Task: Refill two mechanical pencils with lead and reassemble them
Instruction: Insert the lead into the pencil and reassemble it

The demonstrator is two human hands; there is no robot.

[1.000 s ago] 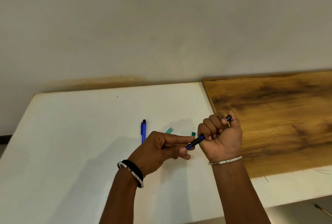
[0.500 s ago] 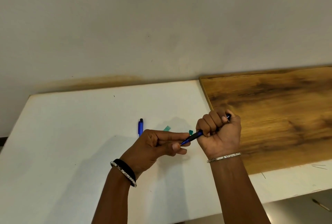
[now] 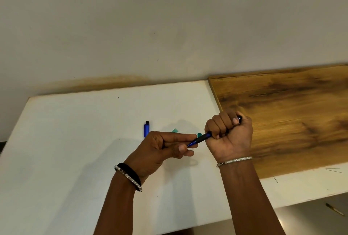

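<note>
My right hand (image 3: 230,136) grips a blue mechanical pencil (image 3: 201,138) in its fist, the black grip and tip sticking out to the lower left. My left hand (image 3: 163,148) pinches the pencil's tip end between thumb and fingers. A second blue pencil (image 3: 146,128) lies on the white table (image 3: 75,140) behind my left hand, its lower part hidden. A teal lead case (image 3: 175,130) peeks out behind my fingers, mostly hidden, with another teal piece (image 3: 199,134) beside it.
A brown wooden board (image 3: 291,118) covers the table's right part. A few thin leads (image 3: 333,169) lie near the board's front edge. A grey wall rises behind the table. A small stick (image 3: 335,209) lies on the floor at the lower right.
Both hands hold the same grip on the pencil. The view has shifted a little; the hands sit slightly lower left relative to the table than a second ago.
</note>
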